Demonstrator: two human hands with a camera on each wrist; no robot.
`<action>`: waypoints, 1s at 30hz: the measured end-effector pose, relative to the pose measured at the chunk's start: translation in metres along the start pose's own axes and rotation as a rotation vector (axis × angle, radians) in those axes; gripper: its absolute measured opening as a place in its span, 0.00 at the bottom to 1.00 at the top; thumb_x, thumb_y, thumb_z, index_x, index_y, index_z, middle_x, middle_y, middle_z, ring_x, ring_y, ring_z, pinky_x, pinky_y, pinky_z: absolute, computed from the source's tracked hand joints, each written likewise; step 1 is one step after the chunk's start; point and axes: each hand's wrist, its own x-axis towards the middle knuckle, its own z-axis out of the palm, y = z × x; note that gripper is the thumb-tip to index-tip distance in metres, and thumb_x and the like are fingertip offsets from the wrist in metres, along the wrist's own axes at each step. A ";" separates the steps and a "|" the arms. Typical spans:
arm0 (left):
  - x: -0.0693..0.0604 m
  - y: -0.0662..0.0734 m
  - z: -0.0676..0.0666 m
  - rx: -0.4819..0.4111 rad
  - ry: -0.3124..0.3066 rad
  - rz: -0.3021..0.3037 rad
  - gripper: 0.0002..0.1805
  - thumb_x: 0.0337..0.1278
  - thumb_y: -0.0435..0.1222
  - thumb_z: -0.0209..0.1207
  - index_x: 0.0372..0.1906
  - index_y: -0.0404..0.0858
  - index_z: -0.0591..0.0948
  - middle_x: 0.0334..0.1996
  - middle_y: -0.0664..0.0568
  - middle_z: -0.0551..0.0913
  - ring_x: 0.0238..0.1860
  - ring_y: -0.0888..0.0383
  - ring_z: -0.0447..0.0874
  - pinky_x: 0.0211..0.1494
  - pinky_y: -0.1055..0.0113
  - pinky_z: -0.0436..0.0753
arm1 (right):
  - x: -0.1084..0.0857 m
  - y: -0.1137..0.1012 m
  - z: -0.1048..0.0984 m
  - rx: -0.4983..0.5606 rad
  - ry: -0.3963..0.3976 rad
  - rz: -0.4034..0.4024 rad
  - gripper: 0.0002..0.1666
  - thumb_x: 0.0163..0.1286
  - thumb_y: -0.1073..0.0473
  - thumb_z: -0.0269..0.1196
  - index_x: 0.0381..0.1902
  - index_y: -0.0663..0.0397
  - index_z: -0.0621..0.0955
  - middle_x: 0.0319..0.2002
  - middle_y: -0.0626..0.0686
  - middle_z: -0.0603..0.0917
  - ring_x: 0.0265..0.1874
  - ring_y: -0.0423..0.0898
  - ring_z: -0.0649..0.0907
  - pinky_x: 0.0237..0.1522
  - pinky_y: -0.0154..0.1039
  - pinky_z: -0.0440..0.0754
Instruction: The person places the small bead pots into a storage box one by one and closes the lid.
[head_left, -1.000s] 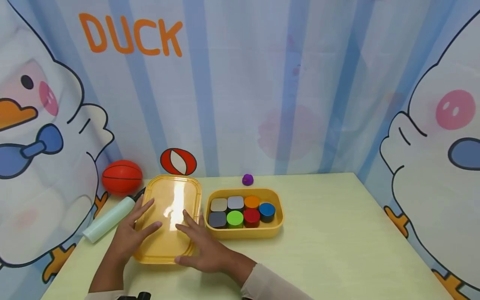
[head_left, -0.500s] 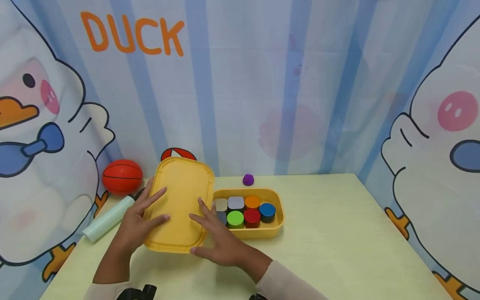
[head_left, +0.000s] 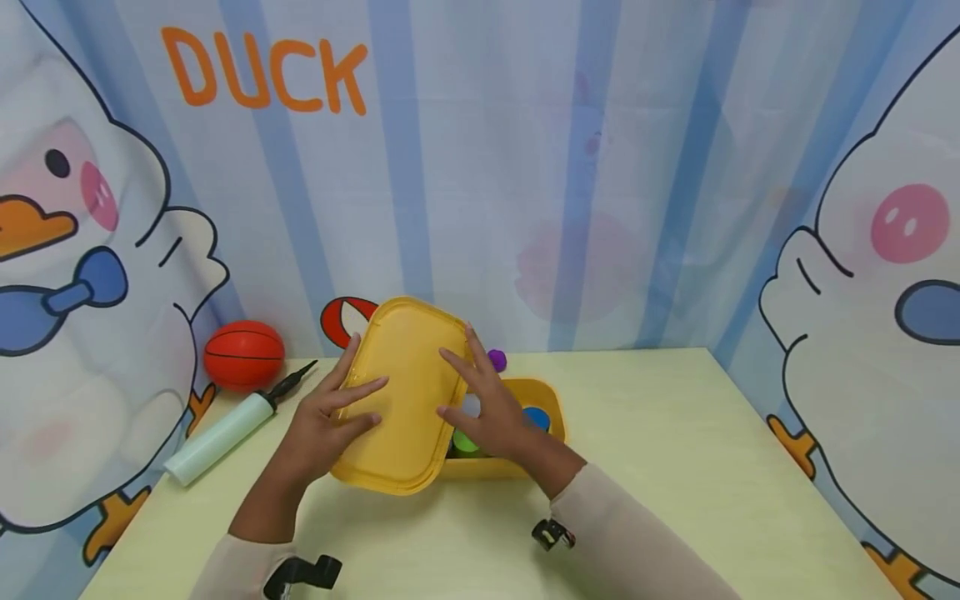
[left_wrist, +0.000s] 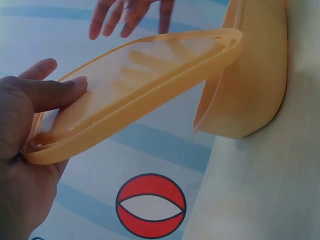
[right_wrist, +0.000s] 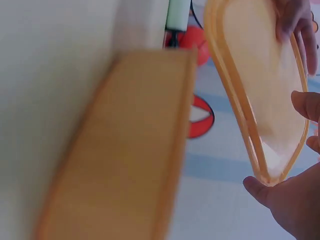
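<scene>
A yellow box lid point(head_left: 405, 392) is held tilted in the air, overlapping the left part of the matching yellow box point(head_left: 487, 469). My left hand point(head_left: 321, 433) pinches its left edge, thumb on the upper face, as the left wrist view shows. Over the right edge is my right hand point(head_left: 501, 417), its fingers spread and fairly straight; one finger appears to meet the rim in the left wrist view. Inside the box a blue piece point(head_left: 537, 418) and a green piece point(head_left: 466, 442) show. The lid and right hand hide other contents.
A pale green hand pump point(head_left: 223, 437) with a black nozzle lies at the left. Behind it sits a red ball point(head_left: 244, 356). A small purple object point(head_left: 497, 360) stands behind the box. A duck-print curtain point(head_left: 480, 167) backs the table point(head_left: 675, 483).
The lid has been lifted from the table and carried right, tilting over the box. Both hands have moved right with it, and the pump's nozzle is now uncovered.
</scene>
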 end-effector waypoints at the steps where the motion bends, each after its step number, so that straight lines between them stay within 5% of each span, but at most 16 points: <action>1: 0.003 0.001 0.002 0.003 -0.010 0.005 0.29 0.62 0.24 0.73 0.69 0.37 0.85 0.92 0.53 0.49 0.89 0.32 0.50 0.70 0.87 0.71 | 0.004 0.001 -0.007 -0.013 0.012 -0.011 0.48 0.80 0.56 0.69 0.89 0.42 0.60 0.92 0.50 0.33 0.90 0.64 0.51 0.80 0.69 0.69; 8: 0.019 0.010 0.013 0.061 -0.066 0.054 0.27 0.62 0.26 0.73 0.67 0.39 0.87 0.91 0.48 0.52 0.86 0.30 0.59 0.68 0.84 0.74 | 0.024 0.011 -0.045 -0.081 0.034 -0.046 0.49 0.79 0.57 0.70 0.90 0.47 0.59 0.92 0.57 0.37 0.89 0.68 0.53 0.81 0.70 0.67; 13: 0.033 0.017 0.015 0.083 -0.101 0.080 0.26 0.63 0.26 0.73 0.66 0.41 0.87 0.90 0.49 0.55 0.86 0.33 0.61 0.66 0.81 0.78 | 0.033 0.016 -0.062 -0.089 0.034 -0.008 0.54 0.80 0.55 0.70 0.91 0.41 0.53 0.91 0.58 0.50 0.88 0.65 0.58 0.82 0.69 0.67; 18: 0.044 0.028 0.017 0.144 -0.110 0.082 0.34 0.63 0.25 0.73 0.73 0.45 0.83 0.91 0.51 0.53 0.87 0.36 0.61 0.68 0.59 0.87 | 0.039 0.018 -0.072 -0.153 0.043 0.001 0.58 0.79 0.56 0.71 0.92 0.36 0.48 0.76 0.64 0.69 0.69 0.64 0.78 0.72 0.63 0.81; 21: 0.047 0.034 0.018 0.205 -0.042 0.041 0.47 0.62 0.27 0.75 0.84 0.49 0.70 0.92 0.53 0.48 0.84 0.35 0.66 0.69 0.45 0.86 | 0.039 0.019 -0.075 -0.192 0.071 0.008 0.60 0.78 0.57 0.71 0.92 0.34 0.46 0.69 0.64 0.71 0.59 0.60 0.80 0.66 0.59 0.85; 25: 0.046 0.038 0.019 0.222 0.075 -0.080 0.60 0.64 0.32 0.77 0.91 0.58 0.52 0.92 0.52 0.47 0.79 0.35 0.76 0.65 0.43 0.88 | 0.035 0.017 -0.077 -0.197 0.131 0.007 0.62 0.77 0.58 0.72 0.92 0.34 0.45 0.70 0.65 0.70 0.55 0.60 0.80 0.62 0.58 0.86; 30: 0.041 0.038 0.019 0.166 0.076 -0.166 0.54 0.68 0.37 0.74 0.90 0.55 0.55 0.89 0.42 0.57 0.70 0.31 0.84 0.58 0.44 0.91 | 0.031 0.016 -0.082 -0.214 0.160 0.018 0.62 0.76 0.58 0.72 0.92 0.37 0.45 0.70 0.66 0.71 0.53 0.60 0.79 0.60 0.59 0.85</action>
